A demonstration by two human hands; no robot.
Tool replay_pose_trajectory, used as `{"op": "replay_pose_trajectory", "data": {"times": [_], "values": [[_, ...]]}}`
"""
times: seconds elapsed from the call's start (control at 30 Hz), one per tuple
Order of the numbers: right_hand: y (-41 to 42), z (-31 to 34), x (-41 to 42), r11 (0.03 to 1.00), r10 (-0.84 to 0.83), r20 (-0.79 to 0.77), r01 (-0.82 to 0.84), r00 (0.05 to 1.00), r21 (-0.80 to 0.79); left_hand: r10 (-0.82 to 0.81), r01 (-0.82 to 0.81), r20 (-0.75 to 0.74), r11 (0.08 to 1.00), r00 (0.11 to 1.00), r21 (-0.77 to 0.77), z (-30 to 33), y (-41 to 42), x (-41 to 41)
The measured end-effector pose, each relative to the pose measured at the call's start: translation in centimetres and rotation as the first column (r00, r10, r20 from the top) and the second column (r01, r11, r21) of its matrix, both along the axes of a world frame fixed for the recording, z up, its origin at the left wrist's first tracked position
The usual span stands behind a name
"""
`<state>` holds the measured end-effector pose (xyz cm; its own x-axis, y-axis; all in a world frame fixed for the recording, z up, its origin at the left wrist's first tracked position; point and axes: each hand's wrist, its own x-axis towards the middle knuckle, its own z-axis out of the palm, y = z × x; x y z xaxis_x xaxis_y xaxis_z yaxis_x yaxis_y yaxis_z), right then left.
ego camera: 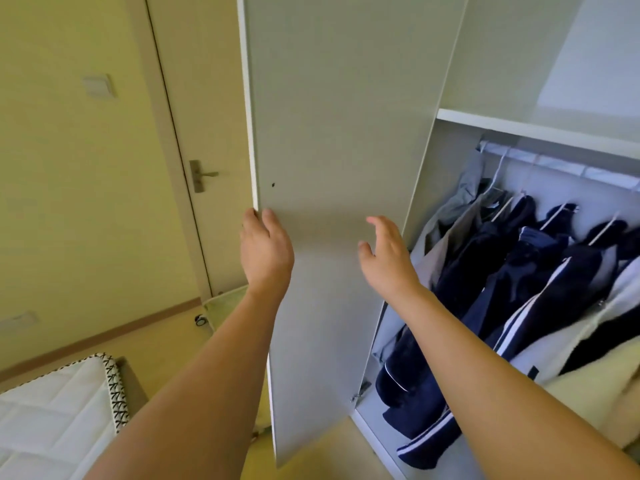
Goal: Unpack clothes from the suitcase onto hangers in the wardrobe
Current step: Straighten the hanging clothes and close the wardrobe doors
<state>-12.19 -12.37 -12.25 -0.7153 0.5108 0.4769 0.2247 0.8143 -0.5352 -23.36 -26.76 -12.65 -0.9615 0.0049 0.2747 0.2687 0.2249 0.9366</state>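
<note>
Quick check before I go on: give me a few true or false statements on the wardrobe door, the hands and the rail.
1. The wardrobe door stands open. True.
2. The left hand touches the door's edge. True.
3. The right hand holds a hanger. False: it is open and holds nothing.
4. The rail is bare. False: dark jackets hang from it.
5. The room door stands shut. True.

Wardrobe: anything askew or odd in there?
Somewhat. Several dark jackets on the rail hang bunched and slumped, one navy striped piece drooping low near the wardrobe floor. The door stands open, left hand at its edge, right hand open, holding nothing. No damage visible.
</note>
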Motion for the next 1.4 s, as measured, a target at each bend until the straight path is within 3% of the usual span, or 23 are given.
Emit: {"op": "replay_pose_trajectory", "data": {"times": [0.1, 0.17, 0.33, 0.5, 0.6, 0.73, 1.03, 1.4], "values": [[1.0, 0.4, 2.2, 0.998, -0.061, -0.006, 0.06, 0.998, -0.028, 0.127, -0.139, -0.158, 0.988, 0.979, -0.065, -0.4, 0.0, 2.2], [1.7, 0.7, 3.7, 0.995, -0.093, -0.017, 0.092, 0.996, -0.047, 0.11, -0.136, -0.259, 0.987, 0.96, -0.088, -0.9, 0.2, 4.6], [2.6, 1.6, 7.8, 0.985, -0.167, -0.122, 0.158, 0.978, -0.074, -0.206, 0.176, -0.473, 0.978, 0.857, -0.108, -2.1, 1.4, 10.6], [4.2, 2.2, 13.1, 0.957, -0.289, -0.194, 0.275, 0.937, -0.095, -0.484, 0.376, -0.612, 0.874, 0.626, -0.307, -1.2, 5.6, 15.0], [5.9, 2.7, 17.6, 0.915, -0.403, -0.2, 0.389, 0.893, -0.108, -0.604, 0.448, -0.586, 0.796, 0.54, -0.407, -0.3, 10.1, 17.8], [8.0, 3.3, 23.1, 0.838, -0.545, -0.194, 0.527, 0.816, -0.138, -0.711, 0.467, -0.504, 0.702, 0.49, -0.537, 1.1, 16.4, 21.2], [10.3, 3.9, 31.4, 0.693, -0.719, -0.175, 0.713, 0.672, -0.108, -0.794, 0.579, -0.412, 0.608, 0.447, -0.543, 2.3, 25.5, 24.6], [9.8, 4.5, 36.2, 0.673, -0.739, -0.066, 0.73, 0.67, -0.122, -0.844, 0.641, -0.303, 0.534, 0.443, -0.551, 3.1, 30.0, 25.0]]}}
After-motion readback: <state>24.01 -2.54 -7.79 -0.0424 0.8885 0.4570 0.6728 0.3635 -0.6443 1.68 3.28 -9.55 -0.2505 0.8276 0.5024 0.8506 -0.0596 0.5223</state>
